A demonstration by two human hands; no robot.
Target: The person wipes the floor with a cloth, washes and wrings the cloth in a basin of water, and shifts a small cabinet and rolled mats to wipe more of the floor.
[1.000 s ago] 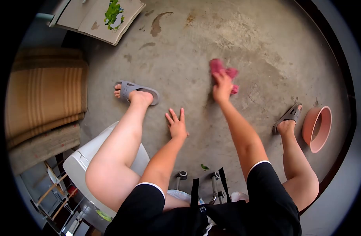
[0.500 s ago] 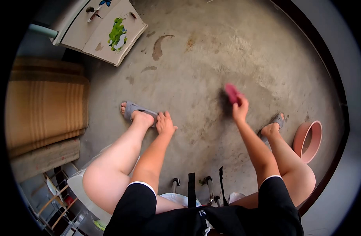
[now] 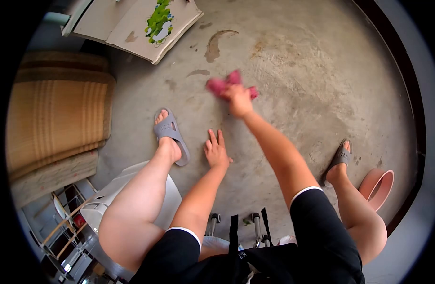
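My right hand [image 3: 239, 101] reaches forward over the concrete floor, closed on a dark pink, soft-looking thing [image 3: 217, 87]. Motion blurs it; several lobes stick out around my fingers, and its exact kind cannot be made out. Lower and to the left, my left hand [image 3: 217, 152] holds nothing. Two of its fingers stretch forward and the others are partly bent. It is over the floor beside my left foot, which wears a grey slipper [image 3: 172, 135]. Whether its fingertips touch the floor I cannot tell. A second grey slipper [image 3: 338, 160] is on my right foot.
A pink round basin [image 3: 377, 189] stands tilted on its side by my right leg. On the left are a brown striped mat-like cover [image 3: 61, 123] and a white bin-like container [image 3: 127, 189]. A pale cabinet [image 3: 132, 28] with a green sticker stands at upper left.
My right hand has swept left and forward with the pink thing. My left hand has moved right, away from the slipper. My left foot has turned to point forward, and the view has shifted.
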